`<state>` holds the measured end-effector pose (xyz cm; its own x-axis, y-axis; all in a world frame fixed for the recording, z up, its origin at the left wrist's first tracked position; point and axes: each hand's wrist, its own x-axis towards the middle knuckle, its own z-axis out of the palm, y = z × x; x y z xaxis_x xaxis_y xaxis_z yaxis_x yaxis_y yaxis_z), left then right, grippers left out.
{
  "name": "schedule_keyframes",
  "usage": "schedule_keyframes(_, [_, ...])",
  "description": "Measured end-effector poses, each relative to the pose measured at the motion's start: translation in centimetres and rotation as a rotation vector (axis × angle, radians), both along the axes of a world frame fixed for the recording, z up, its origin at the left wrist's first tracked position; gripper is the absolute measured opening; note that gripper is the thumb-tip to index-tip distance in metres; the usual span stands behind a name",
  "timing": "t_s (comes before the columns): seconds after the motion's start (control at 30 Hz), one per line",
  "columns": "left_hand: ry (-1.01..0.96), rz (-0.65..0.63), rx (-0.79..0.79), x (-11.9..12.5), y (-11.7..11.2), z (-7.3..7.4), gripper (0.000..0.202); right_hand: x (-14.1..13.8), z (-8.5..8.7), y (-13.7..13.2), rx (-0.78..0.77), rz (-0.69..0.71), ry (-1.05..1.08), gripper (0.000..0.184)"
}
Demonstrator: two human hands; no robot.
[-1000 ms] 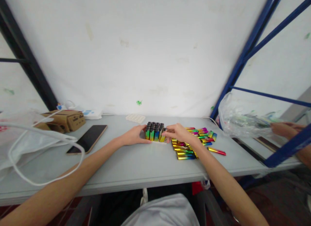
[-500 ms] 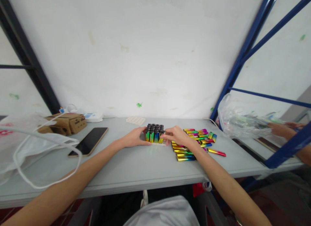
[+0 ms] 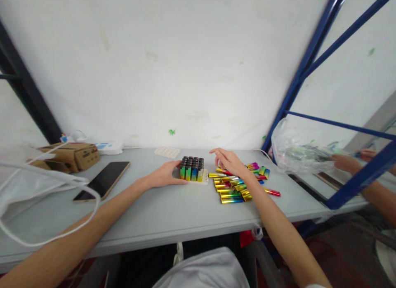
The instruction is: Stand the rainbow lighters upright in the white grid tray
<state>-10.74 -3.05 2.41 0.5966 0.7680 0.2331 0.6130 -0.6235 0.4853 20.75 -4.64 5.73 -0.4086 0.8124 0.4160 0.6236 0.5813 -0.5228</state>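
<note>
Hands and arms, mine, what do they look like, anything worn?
The left hand and right hand are bare: no gloves, and no rings, watch or bracelet that I can make out. The left forearm and right forearm carry no sleeves. A white garment shows at the bottom edge.

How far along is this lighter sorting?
Done: a block of lighters stands upright in the white tray, its right edge unfilled. In hand: the left hand rests against the block; the right hand is over the loose lighters, grip unclear. Left: that pile lying flat on the table, plus a second tray behind.
</note>
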Motion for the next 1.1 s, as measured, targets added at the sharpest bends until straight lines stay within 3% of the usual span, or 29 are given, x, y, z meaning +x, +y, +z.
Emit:
schedule_keyframes(0.13, [-0.002,-0.006,0.01,0.0,0.2,-0.1,0.07,2.8,0.2,1.1,0.049,-0.15,-0.027,0.052])
schedule_keyframes(0.33, [0.015,0.005,0.01,0.1,0.0,0.0,0.073,4.7,-0.4,2.3,0.039,-0.221,-0.19,0.045])
schedule_keyframes(0.47, [0.01,0.014,0.007,0.1,-0.1,0.1,0.073,5.4,-0.9,2.7,-0.01,-0.191,-0.276,0.04])
schedule_keyframes(0.67, [-0.007,0.011,-0.004,0.1,-0.1,0.0,0.072,6.5,-2.1,3.5,-0.109,-0.156,-0.466,0.014])
schedule_keyframes(0.77, [0.003,0.013,-0.004,0.1,0.0,0.0,0.073,6.3,-2.4,3.5,-0.146,-0.167,-0.509,0.011])
schedule_keyframes(0.9, [0.007,0.022,-0.008,0.1,-0.1,0.1,0.077,5.2,-1.8,2.9,-0.037,-0.202,-0.293,0.022])
schedule_keyframes(1.1, [-0.013,-0.002,0.003,0.0,0.1,-0.1,0.073,2.9,-0.6,2.3,-0.038,-0.157,0.202,0.044])
